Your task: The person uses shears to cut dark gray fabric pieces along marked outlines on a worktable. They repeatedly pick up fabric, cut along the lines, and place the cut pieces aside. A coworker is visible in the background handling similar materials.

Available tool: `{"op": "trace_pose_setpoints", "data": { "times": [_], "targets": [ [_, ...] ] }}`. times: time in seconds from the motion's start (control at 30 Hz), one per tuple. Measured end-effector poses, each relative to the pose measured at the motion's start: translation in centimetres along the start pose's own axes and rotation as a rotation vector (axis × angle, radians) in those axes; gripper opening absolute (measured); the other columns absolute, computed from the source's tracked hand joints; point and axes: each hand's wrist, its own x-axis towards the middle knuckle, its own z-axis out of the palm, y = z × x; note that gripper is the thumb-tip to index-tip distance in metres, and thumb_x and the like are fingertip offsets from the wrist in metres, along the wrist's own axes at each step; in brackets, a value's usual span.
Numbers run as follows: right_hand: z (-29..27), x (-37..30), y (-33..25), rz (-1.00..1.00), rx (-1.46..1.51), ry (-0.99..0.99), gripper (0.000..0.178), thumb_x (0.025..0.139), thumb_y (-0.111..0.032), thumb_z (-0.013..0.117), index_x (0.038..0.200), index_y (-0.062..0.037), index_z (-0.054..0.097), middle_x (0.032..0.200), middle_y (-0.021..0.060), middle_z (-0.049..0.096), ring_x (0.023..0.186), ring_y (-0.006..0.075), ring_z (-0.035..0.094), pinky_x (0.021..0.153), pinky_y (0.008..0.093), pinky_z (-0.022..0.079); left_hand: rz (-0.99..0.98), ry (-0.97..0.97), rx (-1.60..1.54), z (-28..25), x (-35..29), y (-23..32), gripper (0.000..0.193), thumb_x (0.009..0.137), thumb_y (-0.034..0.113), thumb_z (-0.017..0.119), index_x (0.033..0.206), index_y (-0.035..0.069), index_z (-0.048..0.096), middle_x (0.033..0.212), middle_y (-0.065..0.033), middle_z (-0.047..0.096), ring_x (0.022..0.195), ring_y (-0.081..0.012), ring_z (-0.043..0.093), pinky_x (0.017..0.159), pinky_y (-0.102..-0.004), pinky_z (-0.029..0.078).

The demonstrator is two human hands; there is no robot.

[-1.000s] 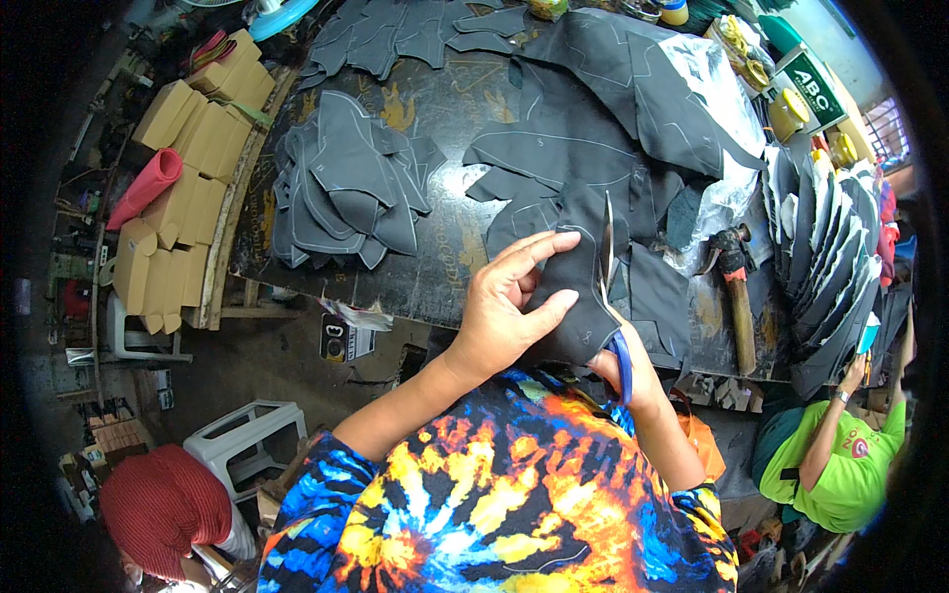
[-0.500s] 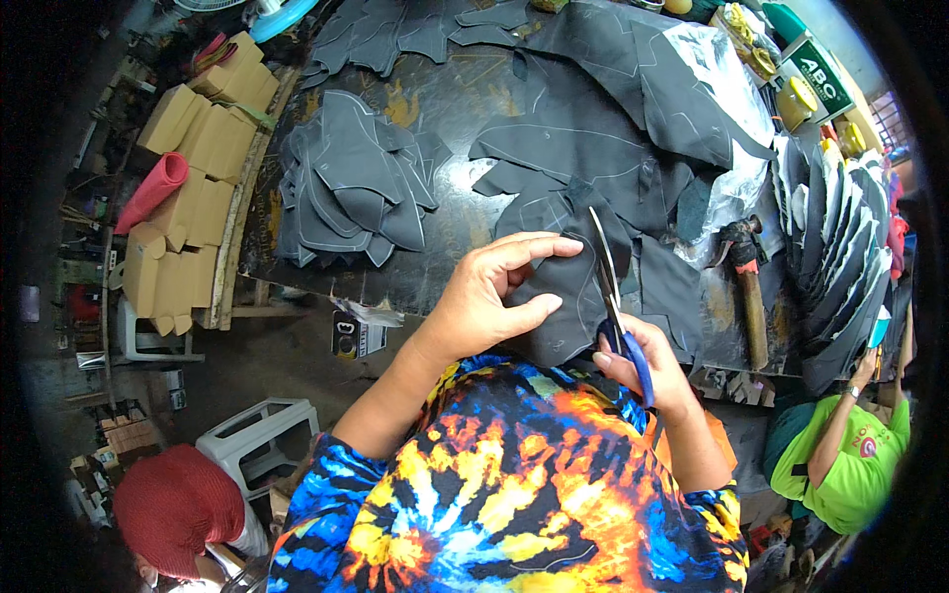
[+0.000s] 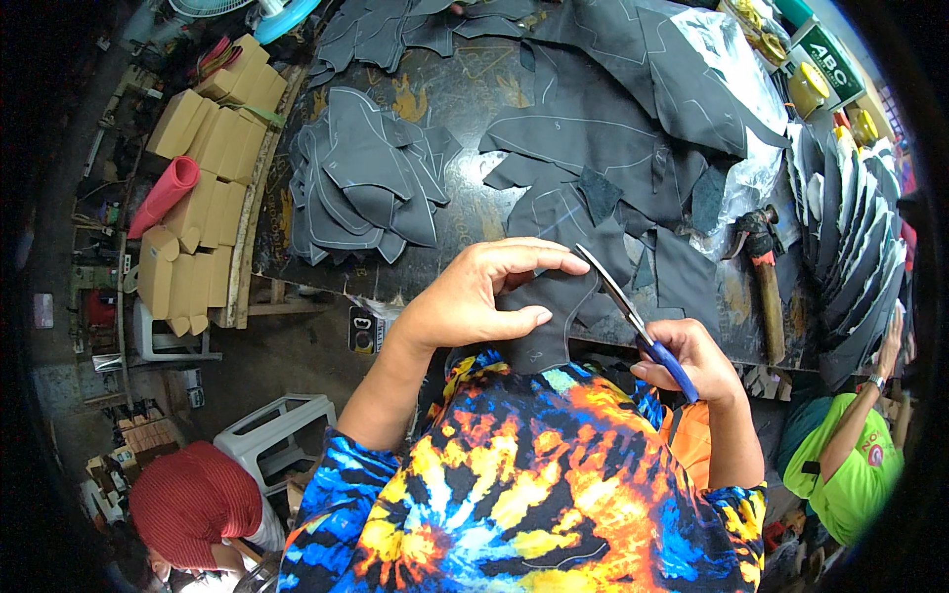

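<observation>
My left hand [image 3: 484, 296] holds a black leather piece [image 3: 552, 331] marked with a pale outline. Its thumb lies on the leather, the index finger stretches along the upper edge, and the other fingers are mostly hidden. The lower end of this piece reaches past the table's front edge. My right hand [image 3: 697, 361] grips blue-handled scissors [image 3: 618, 296], with some fingers hidden. The blades look nearly closed and slant up to the left, their tips close to my left index fingertip. Just beyond lie leather sheets [image 3: 583, 133] with drawn lines and small offcuts [image 3: 599, 196].
A pile of cut leather pieces [image 3: 366, 183] lies on the dark table [image 3: 465, 99] at left. A hammer [image 3: 766, 287] and a stack of curved pieces [image 3: 855, 237] are at right. Cardboard forms [image 3: 213, 188] stand far left. Two people work nearby, one in green [image 3: 850, 465], one in red [image 3: 193, 504].
The scissors have swung from nearly upright to a leftward slant, and my right hand has moved right. The leather piece has shifted nearer to me, and a small offcut now shows apart behind it.
</observation>
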Motion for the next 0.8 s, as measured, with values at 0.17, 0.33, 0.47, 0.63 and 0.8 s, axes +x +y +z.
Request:
{"op": "trace_pose_setpoints", "data": {
  "times": [0.17,0.33,0.47,0.63,0.8],
  "targets": [
    [0.1,0.9,0.2,-0.048,-0.044,0.011,0.027,0.086,-0.011,0.077,0.072,-0.0062,0.054,0.067,-0.0091,0.044,0.063,0.0013,0.038,0.052,0.0232,0.03,0.058,-0.026,0.064,0.0,0.3,0.1,0.049,0.076,-0.001,0.068,0.124,0.0,0.064,0.127,-0.0097,0.061,0.118,-0.0172,0.057,0.103,-0.0304,0.044],
    [0.2,1.7,-0.5,-0.024,-0.017,0.092,0.028,0.086,-0.014,0.077,0.073,-0.0066,0.054,0.067,-0.0098,0.045,0.063,0.0006,0.038,0.052,0.0229,0.03,-0.083,0.047,-0.078,0.0,0.7,-0.7,0.033,0.079,-0.002,0.069,0.111,0.0,0.063,0.115,-0.0034,0.063,0.104,-0.0095,0.06,0.09,-0.0249,0.047],
    [0.5,3.0,-1.2,-0.167,0.091,0.272,0.026,0.085,-0.017,0.078,0.078,-0.0084,0.056,0.068,-0.0091,0.048,0.063,0.0008,0.042,0.054,0.0204,0.033,-0.089,0.056,-0.149,0.2,1.1,-1.2,0.065,0.08,-0.007,0.072,0.136,0.01,0.042,0.114,-0.0067,0.065,0.107,-0.0121,0.061,0.092,-0.0263,0.048],
    [1.4,5.5,-1.9,-0.321,0.186,0.396,0.024,0.081,-0.015,0.081,0.093,-0.0076,0.062,0.075,-0.009,0.054,0.066,0.0003,0.047,0.058,0.0184,0.036,-0.156,-0.042,-0.255,1.9,2.4,-1.7,0.073,0.08,-0.006,0.073,0.141,0.01,0.038,0.108,-0.0072,0.068,0.1,-0.0113,0.063,0.085,-0.0254,0.051],
    [0.7,7.1,-2.0,-0.365,0.225,0.568,0.021,0.081,-0.014,0.08,0.09,-0.0074,0.062,0.074,-0.006,0.056,0.066,0.0038,0.052,0.06,0.0213,0.043,-0.232,0.129,-0.101,-0.4,1.9,-1.9,0.071,0.078,-0.002,0.078,0.139,0.009,0.044,0.098,-0.0047,0.068,0.088,-0.0098,0.065,0.078,-0.0251,0.052]
  ]
}}
